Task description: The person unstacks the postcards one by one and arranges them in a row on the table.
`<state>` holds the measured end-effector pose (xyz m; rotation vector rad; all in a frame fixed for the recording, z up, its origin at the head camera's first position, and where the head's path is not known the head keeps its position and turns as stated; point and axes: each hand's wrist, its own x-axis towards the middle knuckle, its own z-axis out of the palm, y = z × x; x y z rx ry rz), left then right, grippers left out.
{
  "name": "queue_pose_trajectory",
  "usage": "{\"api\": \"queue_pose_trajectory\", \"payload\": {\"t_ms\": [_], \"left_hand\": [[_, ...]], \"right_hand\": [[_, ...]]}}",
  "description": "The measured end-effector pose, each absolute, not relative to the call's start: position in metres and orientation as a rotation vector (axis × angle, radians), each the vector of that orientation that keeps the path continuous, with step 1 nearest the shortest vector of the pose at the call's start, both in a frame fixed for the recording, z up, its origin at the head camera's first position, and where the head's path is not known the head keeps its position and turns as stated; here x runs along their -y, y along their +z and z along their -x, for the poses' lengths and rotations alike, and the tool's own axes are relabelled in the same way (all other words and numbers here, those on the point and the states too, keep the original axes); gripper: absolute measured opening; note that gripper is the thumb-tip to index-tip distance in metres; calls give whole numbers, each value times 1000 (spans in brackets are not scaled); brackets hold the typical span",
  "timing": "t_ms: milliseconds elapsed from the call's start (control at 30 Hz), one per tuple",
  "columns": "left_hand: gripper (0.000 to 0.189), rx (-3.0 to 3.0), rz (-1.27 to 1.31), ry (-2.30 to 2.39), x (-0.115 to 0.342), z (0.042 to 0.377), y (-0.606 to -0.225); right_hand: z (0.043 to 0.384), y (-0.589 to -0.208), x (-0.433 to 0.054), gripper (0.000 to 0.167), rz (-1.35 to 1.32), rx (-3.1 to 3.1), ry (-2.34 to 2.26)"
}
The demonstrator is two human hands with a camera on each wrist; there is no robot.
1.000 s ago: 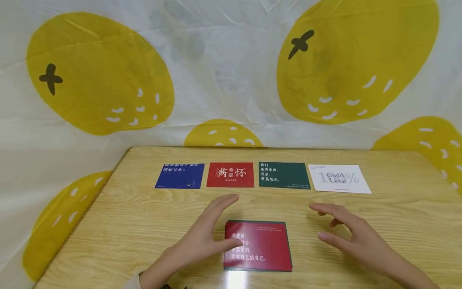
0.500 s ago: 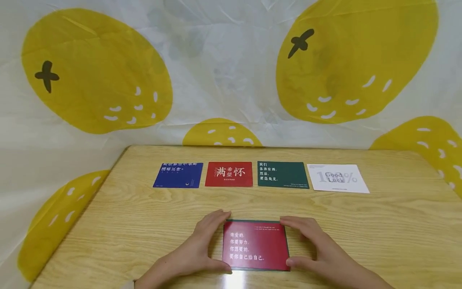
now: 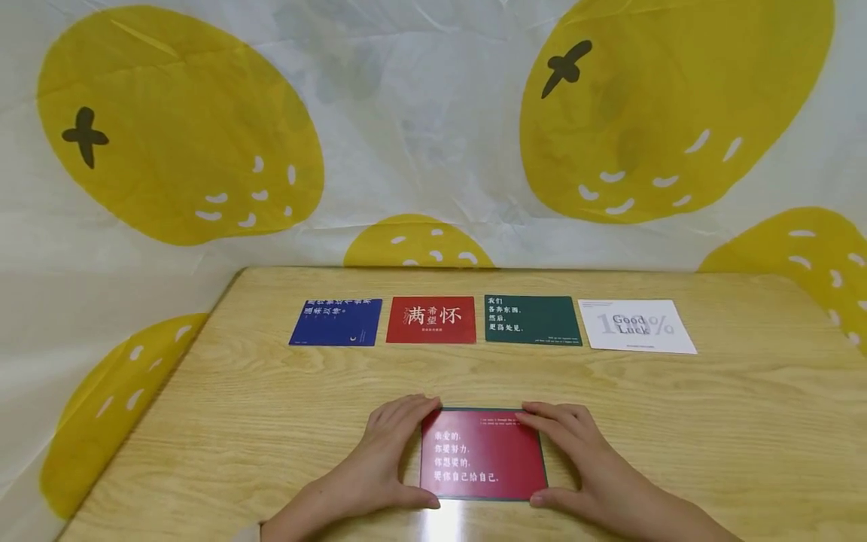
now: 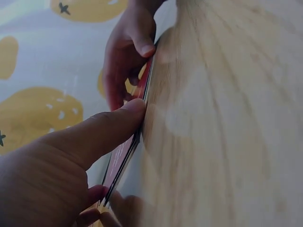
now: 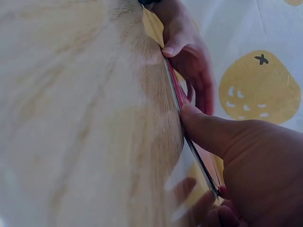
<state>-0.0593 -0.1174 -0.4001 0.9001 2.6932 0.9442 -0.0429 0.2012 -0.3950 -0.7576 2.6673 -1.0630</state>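
A small stack of cards (image 3: 484,455), red with white writing on top and a dark green edge showing beneath, lies on the table in the head view. My left hand (image 3: 379,452) holds its left end, thumb at the near edge and fingers at the far corner. At the right end my right hand (image 3: 589,467) grips the stack the same way. Both wrist views show the thumbs pressed on the stack's near long edge; the left wrist view shows several thin layers of the stack (image 4: 124,156) edge-on. Cards under the top one are mostly hidden.
Behind the stack lies a row of cards: blue (image 3: 335,324), red (image 3: 430,320), green (image 3: 533,321) and white (image 3: 637,327). The wooden table (image 3: 223,421) meets a white cloth (image 3: 420,135) printed with yellow fruit at its back and left.
Both hands have come in from above and beside the stack and now hold its two ends. The stack and the row of cards stay in place; the head view has shifted slightly.
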Motion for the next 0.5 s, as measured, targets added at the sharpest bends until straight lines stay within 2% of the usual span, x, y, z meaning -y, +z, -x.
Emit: {"api": "queue_pose_trajectory", "payload": {"t_ms": [200,500], "left_hand": [[108,-2721,-957,941,116,57,-402],[103,-2697,-973,952,113,55,-401]], "right_hand": [[42,-396,-201,81,841,-2767,-974],[39,-393,-203,79,808,-2659,-1061]]}}
